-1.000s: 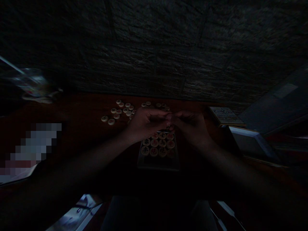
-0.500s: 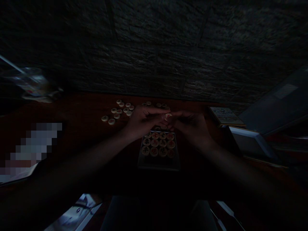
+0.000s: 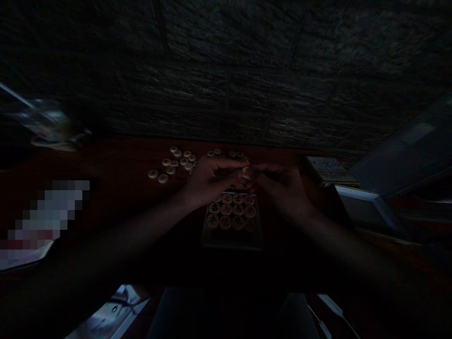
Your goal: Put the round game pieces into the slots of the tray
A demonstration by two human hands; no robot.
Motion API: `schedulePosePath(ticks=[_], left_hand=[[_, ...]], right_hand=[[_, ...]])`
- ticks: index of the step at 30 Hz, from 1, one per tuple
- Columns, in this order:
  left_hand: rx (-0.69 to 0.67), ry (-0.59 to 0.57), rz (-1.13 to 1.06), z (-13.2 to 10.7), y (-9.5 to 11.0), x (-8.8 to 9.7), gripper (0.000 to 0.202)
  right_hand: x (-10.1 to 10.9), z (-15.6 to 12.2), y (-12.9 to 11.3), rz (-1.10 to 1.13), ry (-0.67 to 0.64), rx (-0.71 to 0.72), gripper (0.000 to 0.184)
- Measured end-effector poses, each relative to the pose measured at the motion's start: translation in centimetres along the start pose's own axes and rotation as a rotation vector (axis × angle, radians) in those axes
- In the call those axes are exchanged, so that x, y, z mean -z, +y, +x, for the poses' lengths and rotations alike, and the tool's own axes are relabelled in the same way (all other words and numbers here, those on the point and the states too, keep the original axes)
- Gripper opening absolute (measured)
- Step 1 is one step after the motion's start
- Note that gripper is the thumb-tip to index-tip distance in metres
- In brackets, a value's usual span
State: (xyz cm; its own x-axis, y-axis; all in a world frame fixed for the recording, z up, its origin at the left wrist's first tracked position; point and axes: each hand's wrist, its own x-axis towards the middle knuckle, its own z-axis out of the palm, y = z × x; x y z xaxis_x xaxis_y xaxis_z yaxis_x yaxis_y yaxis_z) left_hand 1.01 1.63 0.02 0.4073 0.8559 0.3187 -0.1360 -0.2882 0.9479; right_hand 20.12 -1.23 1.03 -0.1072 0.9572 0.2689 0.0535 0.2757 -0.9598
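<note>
1. Your left hand reaches in above the tray, index finger stretched along the top and thumb below, the tips nearly closed on a small round piece with a red mark.
2. Your right hand meets it from the other side, fingers curled, index finger and thumb drawn in to the same piece, so you pinch it between both hands.
3. The light is poor, so how firmly each right fingertip presses is hard to judge.
4. That piece is held up over the far end of the tray, tilted, clear of the rows.
5. In the tray below, the inked discs lie face up in rows of four, red and black characters mixed; your hands cover the far rows in part.
6. Beyond your left hand, loose pieces lie scattered on the reddish tabletop, with more behind your fingers.
</note>
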Motion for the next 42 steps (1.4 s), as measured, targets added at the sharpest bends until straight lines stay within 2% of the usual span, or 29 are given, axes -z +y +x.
schedulePosePath(ticks=[8,17,25,31,37,42], left_hand=[[-0.019,-0.006,0.042,-0.11,0.34,-0.01,0.025],[-0.045,-0.064,0.030,-0.31,0.28,-0.11,0.033],[-0.093,-0.012,0.116,-0.10,0.20,0.01,0.039],[-0.088,0.058,0.071,0.05,0.30,0.01,0.027],[-0.036,0.077,0.023,-0.02,0.48,-0.16,0.032],[-0.122,0.076,0.066,0.04,0.14,-0.15,0.033]], right_hand=[[-0.06,-0.11,-0.03,0.032,0.023,-0.024,0.028],[-0.02,-0.08,0.14,0.060,-0.002,-0.032,0.030],[-0.05,-0.10,-0.06,0.097,-0.009,-0.024,0.029],[-0.07,-0.22,-0.05,0.037,-0.023,-0.007,0.030],[-0.09,-0.19,-0.01,-0.008,0.053,0.006,0.033],[0.05,-0.15,-0.42,-0.002,0.134,0.027,0.034]])
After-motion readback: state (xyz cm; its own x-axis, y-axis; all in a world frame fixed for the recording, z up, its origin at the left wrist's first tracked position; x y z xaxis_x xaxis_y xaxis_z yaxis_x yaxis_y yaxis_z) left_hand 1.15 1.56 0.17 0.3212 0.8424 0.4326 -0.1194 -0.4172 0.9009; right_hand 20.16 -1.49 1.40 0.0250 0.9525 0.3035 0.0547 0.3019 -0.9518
